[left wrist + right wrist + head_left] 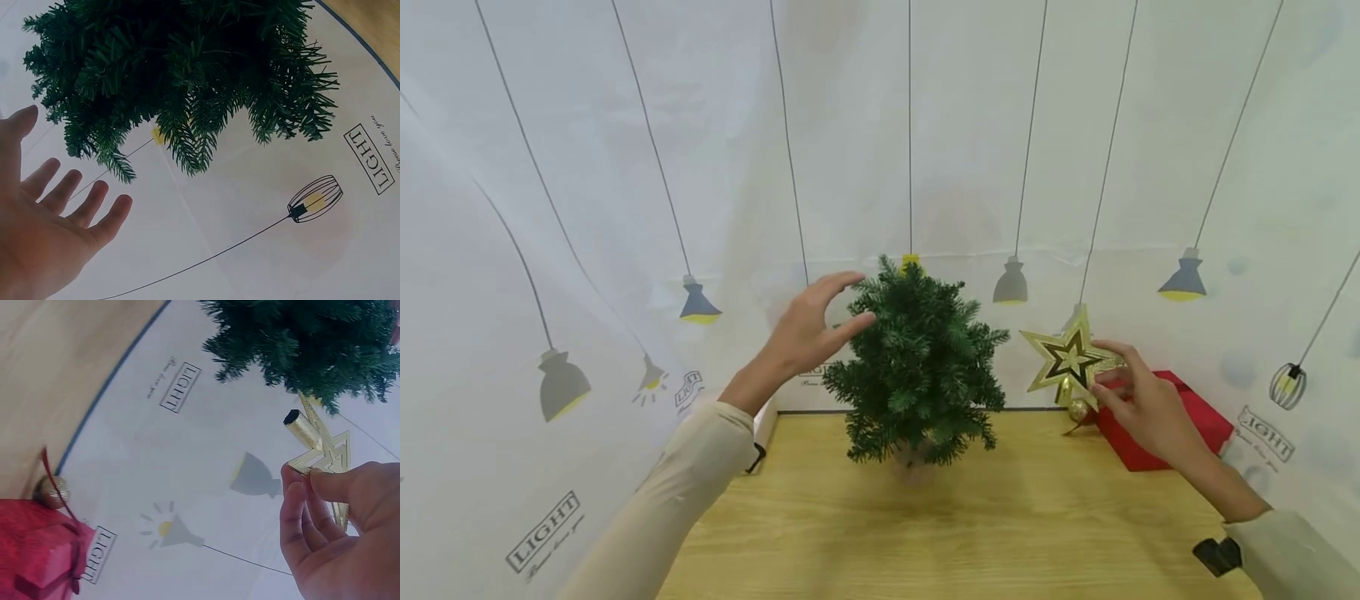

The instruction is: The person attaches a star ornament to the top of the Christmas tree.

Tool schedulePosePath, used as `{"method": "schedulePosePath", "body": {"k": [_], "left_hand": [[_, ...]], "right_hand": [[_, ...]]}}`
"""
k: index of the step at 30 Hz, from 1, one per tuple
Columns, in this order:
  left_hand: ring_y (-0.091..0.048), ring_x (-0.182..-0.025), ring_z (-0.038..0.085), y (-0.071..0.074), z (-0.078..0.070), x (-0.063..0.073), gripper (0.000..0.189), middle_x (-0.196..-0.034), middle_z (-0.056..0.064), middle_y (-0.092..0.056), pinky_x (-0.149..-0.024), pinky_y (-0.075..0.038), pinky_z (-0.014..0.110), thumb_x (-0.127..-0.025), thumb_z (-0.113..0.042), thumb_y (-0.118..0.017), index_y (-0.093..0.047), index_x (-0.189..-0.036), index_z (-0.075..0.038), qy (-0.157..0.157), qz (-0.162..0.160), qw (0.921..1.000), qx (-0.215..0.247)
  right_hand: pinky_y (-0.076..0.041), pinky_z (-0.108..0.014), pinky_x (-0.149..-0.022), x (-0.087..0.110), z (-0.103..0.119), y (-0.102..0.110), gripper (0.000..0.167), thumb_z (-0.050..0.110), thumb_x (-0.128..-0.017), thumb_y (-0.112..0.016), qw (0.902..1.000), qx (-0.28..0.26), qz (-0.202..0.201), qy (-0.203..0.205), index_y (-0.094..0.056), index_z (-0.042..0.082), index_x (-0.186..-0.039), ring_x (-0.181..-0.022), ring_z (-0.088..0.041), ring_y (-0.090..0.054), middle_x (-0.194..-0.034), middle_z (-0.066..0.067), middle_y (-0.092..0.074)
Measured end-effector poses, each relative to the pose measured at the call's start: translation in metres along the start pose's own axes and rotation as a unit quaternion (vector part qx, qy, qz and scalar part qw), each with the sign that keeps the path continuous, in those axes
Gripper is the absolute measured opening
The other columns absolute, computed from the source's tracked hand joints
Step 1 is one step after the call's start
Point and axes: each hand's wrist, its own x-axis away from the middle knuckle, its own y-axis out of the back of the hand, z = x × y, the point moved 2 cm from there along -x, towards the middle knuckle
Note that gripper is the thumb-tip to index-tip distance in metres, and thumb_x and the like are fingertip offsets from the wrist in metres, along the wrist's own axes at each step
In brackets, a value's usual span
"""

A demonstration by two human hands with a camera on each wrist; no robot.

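Well, the right hand (1153, 414) pinches a gold star (1070, 357) (red box (1201, 414) nearby, contents hidden), left hand (805, 329) spread, empty.

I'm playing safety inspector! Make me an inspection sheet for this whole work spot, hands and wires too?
Surface: light wood-look table, with a green tree standing upright on it.
Job's things: the tree, and a gold star with a tube at its back, held up off the table and apart from the tree.
Clutter: red box and gold ball at the right; a pale object at the left, partly hidden.
Left hand: fingers spread beside the tree's upper part, holding nothing.
Right hand: pinches the star.
Cables: nothing seen; the lamp cords look printed.
Surroundings: white backdrop showing lamps and the word LIGHT.
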Motion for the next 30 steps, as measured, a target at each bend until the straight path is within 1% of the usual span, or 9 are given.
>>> {"method": "schedulePosePath", "body": {"k": [3, 5, 7, 10, 14, 18, 22, 25, 30], "left_hand": [[-0.039, -0.15, 0.024, -0.005, 0.0, -0.005, 0.065, -0.161, 0.004, -0.044, -0.121, -0.035, 0.049, -0.102, -0.042, -0.068, -0.045, -0.158, -0.018, 0.006, 0.014, 0.9998, 0.016], [-0.039, -0.15, 0.024, -0.008, -0.001, -0.009, 0.066, -0.162, 0.003, -0.043, -0.121, -0.034, 0.049, -0.102, -0.044, -0.067, -0.045, -0.158, -0.018, 0.013, 0.02, 0.9995, 0.022], [-0.038, -0.15, 0.025, -0.01, -0.003, -0.013, 0.067, -0.163, 0.002, -0.043, -0.121, -0.034, 0.051, -0.101, -0.045, -0.067, -0.044, -0.158, -0.019, 0.019, 0.02, 0.9993, 0.025], [-0.038, -0.15, 0.026, -0.012, -0.004, -0.018, 0.068, -0.163, 0.003, -0.043, -0.121, -0.034, 0.051, -0.101, -0.045, -0.068, -0.045, -0.158, -0.016, 0.02, 0.02, 0.9993, 0.026], [-0.037, -0.151, 0.027, -0.015, -0.005, -0.022, 0.07, -0.163, 0.007, -0.042, -0.122, -0.032, 0.052, -0.1, -0.043, -0.07, -0.044, -0.158, -0.012, 0.011, 0.026, 0.9992, 0.029], [-0.037, -0.15, 0.029, -0.017, -0.006, -0.024, 0.071, -0.164, 0.01, -0.04, -0.122, -0.031, 0.053, -0.099, -0.04, -0.072, -0.044, -0.158, -0.01, 0.002, 0.034, 0.999, 0.03], [-0.039, -0.149, 0.03, -0.019, -0.006, -0.025, 0.069, -0.164, 0.011, -0.04, -0.122, -0.031, 0.053, -0.099, -0.038, -0.072, -0.045, -0.156, -0.01, -0.004, 0.041, 0.9988, 0.026], [-0.04, -0.149, 0.031, -0.02, -0.007, -0.025, 0.067, -0.163, 0.012, -0.041, -0.122, -0.032, 0.054, -0.099, -0.038, -0.072, -0.047, -0.155, -0.011, -0.003, 0.043, 0.9989, 0.019], [-0.04, -0.148, 0.031, -0.024, -0.006, -0.024, 0.068, -0.161, 0.01, -0.043, -0.121, -0.033, 0.054, -0.098, -0.04, -0.073, -0.049, -0.155, -0.014, 0.011, 0.047, 0.9988, 0.004]], "right_hand": [[-0.049, -0.005, -0.064, -0.013, 0.006, 0.004, 0.072, -0.009, -0.087, -0.078, 0.9999, -0.008, -0.007, 0.001, -0.046, 0.005, -0.15, -0.077, -0.034, -0.075, -0.097, -0.018, -0.075], [-0.049, -0.005, -0.066, -0.023, 0.01, 0.008, 0.072, -0.008, -0.089, -0.076, 0.9999, -0.016, -0.005, -0.002, -0.044, 0.006, -0.152, -0.079, -0.036, -0.075, -0.098, -0.019, -0.075], [-0.05, -0.006, -0.064, -0.035, 0.015, 0.011, 0.071, -0.006, -0.091, -0.075, 0.9998, -0.021, -0.003, -0.005, -0.043, 0.008, -0.153, -0.079, -0.037, -0.075, -0.099, -0.02, -0.075], [-0.049, -0.007, -0.063, -0.055, 0.022, 0.015, 0.07, -0.003, -0.094, -0.073, 0.9995, -0.03, -0.002, -0.009, -0.041, 0.011, -0.155, -0.081, -0.038, -0.075, -0.101, -0.022, -0.075], [-0.047, -0.006, -0.062, -0.082, 0.033, 0.015, 0.069, 0.0, -0.097, -0.071, 0.9991, -0.042, -0.007, -0.005, -0.04, 0.013, -0.156, -0.083, -0.04, -0.075, -0.104, -0.024, -0.074], [-0.046, -0.004, -0.064, -0.102, 0.044, 0.014, 0.067, 0.001, -0.098, -0.07, 0.9985, -0.052, -0.014, 0.002, -0.04, 0.014, -0.157, -0.083, -0.038, -0.075, -0.105, -0.024, -0.074], [-0.046, -0.005, -0.064, -0.117, 0.053, 0.013, 0.066, 0.003, -0.1, -0.069, 0.9982, -0.057, -0.019, 0.007, -0.039, 0.016, -0.157, -0.084, -0.037, -0.075, -0.107, -0.023, -0.074], [-0.047, -0.007, -0.062, -0.123, 0.058, 0.014, 0.065, 0.003, -0.1, -0.068, 0.9979, -0.061, -0.021, 0.008, -0.039, 0.017, -0.158, -0.085, -0.037, -0.075, -0.108, -0.023, -0.074], [-0.047, -0.006, -0.067, -0.134, 0.067, 0.014, 0.064, 0.002, -0.101, -0.066, 0.9975, -0.066, -0.024, 0.001, -0.04, 0.017, -0.157, -0.087, -0.036, -0.075, -0.109, -0.022, -0.073]]}}
